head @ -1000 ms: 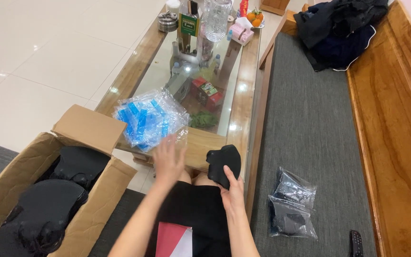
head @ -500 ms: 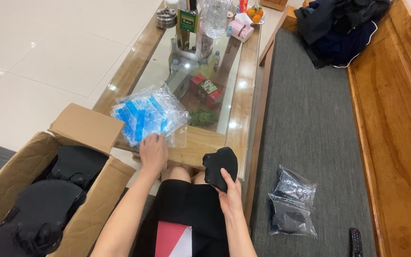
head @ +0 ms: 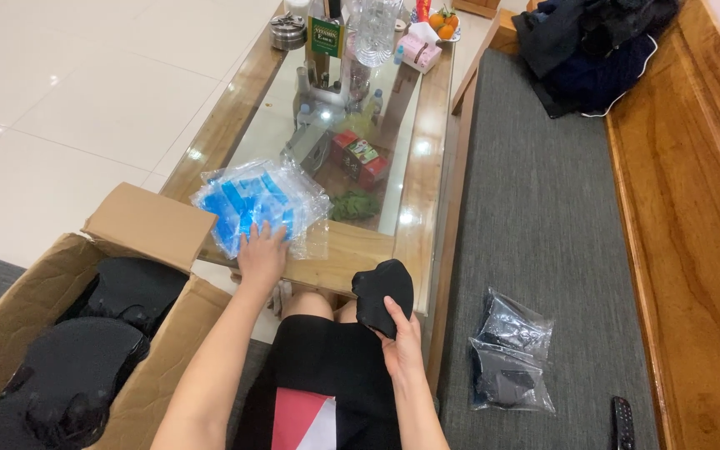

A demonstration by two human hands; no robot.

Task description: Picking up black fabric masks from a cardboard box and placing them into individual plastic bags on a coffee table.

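My left hand [head: 262, 254] rests with fingers spread on the near edge of a pile of clear plastic bags with blue strips [head: 256, 204] that lies on the wood-framed glass coffee table [head: 427, 167]. My right hand [head: 402, 342] grips a black fabric piece [head: 383, 293] over my lap, close to the table's near corner. Both forearms reach out from the bottom of the view.
An open cardboard box [head: 139, 225] with several black fabric pieces [head: 85, 358] stands at left. Two clear bags with dark contents [head: 510, 354] lie on the grey sofa cushion [head: 543, 208]. A remote [head: 622, 421], dark clothes [head: 597, 46], and bottles and boxes [head: 352, 50] are around.
My left hand has moved forward from the table's near edge onto the pile of blue-striped bags. My right hand still holds the black piece in about the same place.
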